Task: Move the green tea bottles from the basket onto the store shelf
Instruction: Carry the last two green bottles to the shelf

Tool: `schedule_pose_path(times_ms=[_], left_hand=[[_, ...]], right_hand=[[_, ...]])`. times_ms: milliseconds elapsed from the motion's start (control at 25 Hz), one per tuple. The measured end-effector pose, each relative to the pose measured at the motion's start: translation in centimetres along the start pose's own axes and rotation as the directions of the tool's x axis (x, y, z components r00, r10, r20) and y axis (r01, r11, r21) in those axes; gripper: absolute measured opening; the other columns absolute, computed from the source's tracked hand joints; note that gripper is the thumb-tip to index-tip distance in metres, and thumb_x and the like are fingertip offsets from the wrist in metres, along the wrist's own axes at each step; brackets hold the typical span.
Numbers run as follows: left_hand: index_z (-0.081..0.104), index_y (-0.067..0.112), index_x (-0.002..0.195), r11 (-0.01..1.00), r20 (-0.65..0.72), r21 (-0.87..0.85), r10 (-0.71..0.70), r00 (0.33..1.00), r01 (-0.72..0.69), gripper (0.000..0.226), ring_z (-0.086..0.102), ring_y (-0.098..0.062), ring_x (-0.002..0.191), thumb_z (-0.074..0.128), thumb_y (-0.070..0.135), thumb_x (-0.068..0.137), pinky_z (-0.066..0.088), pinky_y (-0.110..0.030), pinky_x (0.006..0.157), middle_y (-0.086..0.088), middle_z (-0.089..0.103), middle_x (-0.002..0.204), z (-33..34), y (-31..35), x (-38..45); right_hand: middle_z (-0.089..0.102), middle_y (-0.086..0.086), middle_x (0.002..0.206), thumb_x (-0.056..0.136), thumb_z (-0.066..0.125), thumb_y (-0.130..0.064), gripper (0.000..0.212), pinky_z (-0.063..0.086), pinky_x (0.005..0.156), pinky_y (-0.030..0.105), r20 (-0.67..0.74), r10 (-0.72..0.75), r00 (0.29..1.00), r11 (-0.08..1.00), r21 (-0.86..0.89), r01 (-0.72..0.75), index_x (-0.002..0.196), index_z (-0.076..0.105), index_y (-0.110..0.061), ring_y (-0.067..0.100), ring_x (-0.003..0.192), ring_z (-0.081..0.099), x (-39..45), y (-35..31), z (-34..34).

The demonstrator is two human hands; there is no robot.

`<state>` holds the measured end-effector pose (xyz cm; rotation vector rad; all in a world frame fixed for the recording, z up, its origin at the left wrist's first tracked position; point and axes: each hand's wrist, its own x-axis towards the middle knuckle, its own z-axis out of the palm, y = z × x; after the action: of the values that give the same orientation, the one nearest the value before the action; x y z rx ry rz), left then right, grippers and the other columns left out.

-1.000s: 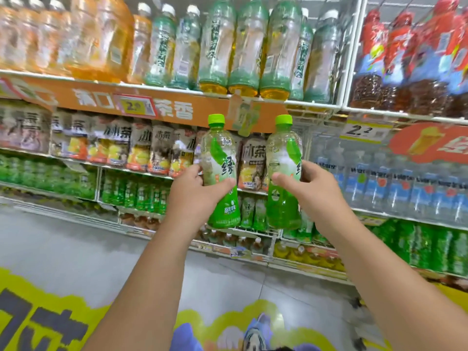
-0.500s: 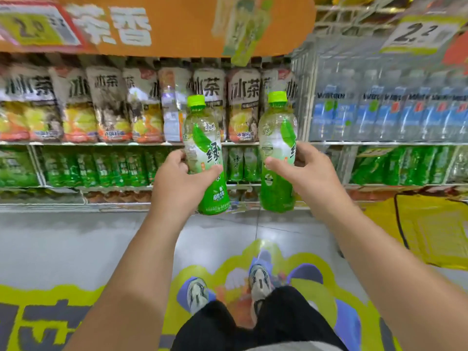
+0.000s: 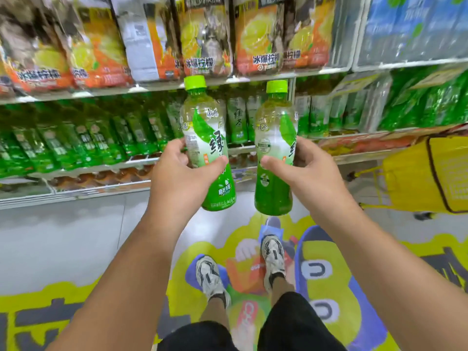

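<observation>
Shelves nearer now, both hands' fingers around green tea bottles (image 3: 206, 148), lower shelf rows (image 3: 76, 145) blurred.

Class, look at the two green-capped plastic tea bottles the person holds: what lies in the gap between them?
Nothing lies between the left bottle and the right bottle. The head view shows only distant shelf stock and grey floor through the gap.

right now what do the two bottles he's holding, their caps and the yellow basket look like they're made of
Left bottle and right bottle: clear glossy plastic, it seems; the tea shows through above the printed film labels. Caps: opaque lime-green plastic, probably, with ribbed sides. Yellow basket: looks like matte fabric with dark piping, though blur leaves that open.
</observation>
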<state>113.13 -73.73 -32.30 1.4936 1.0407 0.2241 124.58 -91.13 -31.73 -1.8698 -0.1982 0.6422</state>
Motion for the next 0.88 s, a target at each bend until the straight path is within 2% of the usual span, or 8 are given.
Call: schedule_pose_path(times_ms=[160, 320, 480, 600, 680, 760, 800, 880], left_hand=[[0.062, 0.018, 0.123, 1.0, -0.019, 0.004, 0.01, 1.0, -0.01, 0.053, 0.076, -0.007, 0.091, 0.088, 0.02, 0.076, 0.059, -0.042, 0.091, 0.01, 0.079, 0.099, 0.8, -3.8, 3.3], [0.059, 0.018, 0.124, 1.0, -0.07, -0.02, -0.002, 0.998, 0.001, 0.06, 0.076, -0.007, 0.091, 0.091, 0.02, 0.072, 0.059, -0.043, 0.092, 0.008, 0.079, 0.101, 2.4, -7.2, 6.6], [0.056, 0.028, 0.11, 0.999, -0.118, -0.003, 0.038, 0.992, -0.038, 0.051, 0.074, -0.004, 0.086, 0.091, 0.02, 0.073, 0.059, -0.043, 0.09, 0.009, 0.076, 0.098, 5.6, -10.0, 10.6], [0.056, 0.032, 0.109, 0.995, -0.14, 0.064, 0.09, 0.986, -0.081, 0.055, 0.073, -0.005, 0.087, 0.092, 0.032, 0.068, 0.058, -0.042, 0.089, 0.011, 0.074, 0.097, 7.9, -11.3, 13.6], [0.057, 0.028, 0.119, 0.989, -0.15, 0.114, 0.116, 0.982, -0.1, 0.06, 0.071, -0.008, 0.089, 0.091, 0.035, 0.07, 0.057, -0.038, 0.088, 0.013, 0.071, 0.097, 9.1, -11.5, 15.5], [0.058, 0.024, 0.122, 0.981, -0.163, 0.153, 0.146, 0.976, -0.121, 0.059, 0.068, -0.004, 0.086, 0.089, 0.035, 0.072, 0.055, -0.027, 0.081, 0.017, 0.067, 0.094, 10.3, -11.6, 17.4], [0.059, 0.023, 0.12, 0.979, -0.169, 0.154, 0.16, 0.973, -0.135, 0.056, 0.066, 0.003, 0.08, 0.088, 0.034, 0.073, 0.053, -0.02, 0.074, 0.018, 0.066, 0.091, 10.7, -11.6, 18.2], [0.059, 0.022, 0.114, 0.975, -0.171, 0.145, 0.191, 0.967, -0.167, 0.05, 0.061, 0.013, 0.065, 0.088, 0.03, 0.075, 0.048, -0.01, 0.061, 0.018, 0.065, 0.086, 11.4, -11.6, 19.7]], right_hand=[[0.081, 0.002, 0.1, 0.087, 0.083, -0.014, 0.026, 0.057, 0.074, 0.018, 0.015, 0.044, 0.999, 0.999, 0.002, -0.044, 0.111, 0.074, -0.016, 0.004, 0.082, 0.071, 1.9, 4.3, 0.8], [0.081, 0.003, 0.099, 0.086, 0.083, -0.013, 0.027, 0.058, 0.076, 0.022, -0.004, 0.073, 0.997, 0.997, -0.018, -0.073, 0.111, 0.075, -0.015, 0.007, 0.084, 0.072, 5.0, 8.2, 1.1], [0.08, -0.004, 0.09, 0.086, 0.083, -0.013, 0.022, 0.052, 0.068, 0.013, -0.035, 0.068, 0.997, 0.997, -0.03, -0.069, 0.106, 0.075, -0.017, 0.0, 0.076, 0.069, 9.6, 12.4, 0.8], [0.081, -0.006, 0.093, 0.084, 0.085, -0.02, 0.025, 0.053, 0.071, 0.018, -0.072, 0.053, 0.996, 0.997, -0.061, -0.057, 0.108, 0.075, -0.018, 0.003, 0.081, 0.072, 13.5, 15.1, 0.6], [0.08, -0.005, 0.096, 0.082, 0.087, -0.031, 0.035, 0.056, 0.075, 0.027, -0.1, 0.036, 0.994, 0.993, -0.111, -0.047, 0.112, 0.073, -0.019, 0.01, 0.087, 0.074, 16.2, 16.4, 0.6], [0.077, -0.007, 0.101, 0.079, 0.088, -0.039, 0.046, 0.054, 0.072, 0.031, -0.139, 0.027, 0.99, 0.982, -0.18, -0.052, 0.118, 0.071, -0.022, 0.015, 0.087, 0.072, 18.6, 16.9, 0.5], [0.076, -0.007, 0.098, 0.078, 0.088, -0.041, 0.045, 0.053, 0.067, 0.033, -0.163, 0.029, 0.986, 0.981, -0.186, -0.06, 0.116, 0.07, -0.024, 0.016, 0.082, 0.07, 19.9, 17.0, 0.3], [0.064, -0.012, 0.075, 0.081, 0.087, -0.039, 0.028, 0.049, 0.051, 0.033, -0.193, 0.039, 0.98, 0.983, -0.168, -0.073, 0.094, 0.064, -0.031, 0.009, 0.06, 0.059, 22.5, 17.1, -0.1]])
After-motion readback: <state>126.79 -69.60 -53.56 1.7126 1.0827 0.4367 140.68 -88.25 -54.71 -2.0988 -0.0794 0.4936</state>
